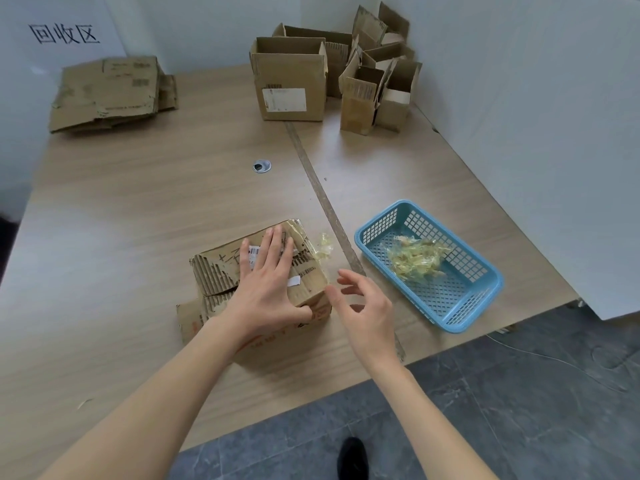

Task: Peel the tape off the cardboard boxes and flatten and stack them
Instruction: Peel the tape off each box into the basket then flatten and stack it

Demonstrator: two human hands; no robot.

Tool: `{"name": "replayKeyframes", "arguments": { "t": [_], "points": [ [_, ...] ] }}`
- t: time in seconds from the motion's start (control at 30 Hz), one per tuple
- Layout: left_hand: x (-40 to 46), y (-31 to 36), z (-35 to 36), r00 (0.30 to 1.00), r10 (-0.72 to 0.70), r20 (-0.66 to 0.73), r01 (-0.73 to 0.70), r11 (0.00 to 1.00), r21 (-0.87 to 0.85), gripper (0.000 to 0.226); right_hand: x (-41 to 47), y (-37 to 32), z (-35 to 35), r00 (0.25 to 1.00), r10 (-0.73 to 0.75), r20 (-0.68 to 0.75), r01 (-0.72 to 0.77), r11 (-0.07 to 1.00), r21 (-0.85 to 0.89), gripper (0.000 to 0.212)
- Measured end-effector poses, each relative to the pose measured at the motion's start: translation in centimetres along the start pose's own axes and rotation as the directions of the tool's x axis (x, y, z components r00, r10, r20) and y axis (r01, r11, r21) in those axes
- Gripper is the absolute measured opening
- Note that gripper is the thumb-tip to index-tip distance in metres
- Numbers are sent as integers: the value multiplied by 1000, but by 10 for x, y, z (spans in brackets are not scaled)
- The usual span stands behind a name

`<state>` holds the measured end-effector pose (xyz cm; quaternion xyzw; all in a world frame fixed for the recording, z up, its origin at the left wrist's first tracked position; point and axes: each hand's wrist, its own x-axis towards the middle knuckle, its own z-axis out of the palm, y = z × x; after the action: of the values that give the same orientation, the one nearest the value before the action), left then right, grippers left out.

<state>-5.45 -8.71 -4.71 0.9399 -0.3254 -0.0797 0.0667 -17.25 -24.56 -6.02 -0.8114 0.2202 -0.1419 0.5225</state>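
My left hand (268, 282) presses flat, fingers spread, on the torn cardboard box (256, 289) at the table's (138, 202) near edge. My right hand (363, 306) hovers beside it, fingers loosely curled, holding nothing. A tape strip (323, 249) hangs off the box's far corner. Blue basket (481, 299) to the right holds peeled tape.

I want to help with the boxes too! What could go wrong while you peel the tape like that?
The peeled tape is loose at the box's far corner, outside the blue basket, and might stick to the table. The left hand only presses flat on the box, so a hard tug by the right hand could slide it. The torn top layer may rip further.
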Motion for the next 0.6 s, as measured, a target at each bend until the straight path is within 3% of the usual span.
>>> {"name": "replayKeyframes", "arguments": {
  "t": [0.07,0.23,0.47,0.6],
  "points": [
    [0,0,1,1000,0,-2,0,1000,-3,129,3,-12,3,999,24,-28,-25,999,-45,42],
    [0,0,1,1000,-9,-9,9,1000,8,129,3,-32,24,965,168,-200,-169,986,13,15],
    [-1,1,3,1000,1,-25,-1,1000,8,130,-2,-38,30,949,-31,-315,-44,972,-229,8],
    [-3,1,2,1000,3,-21,-3,1000,8,129,7,-35,31,923,138,-358,-184,978,-96,12]
  ]
}}
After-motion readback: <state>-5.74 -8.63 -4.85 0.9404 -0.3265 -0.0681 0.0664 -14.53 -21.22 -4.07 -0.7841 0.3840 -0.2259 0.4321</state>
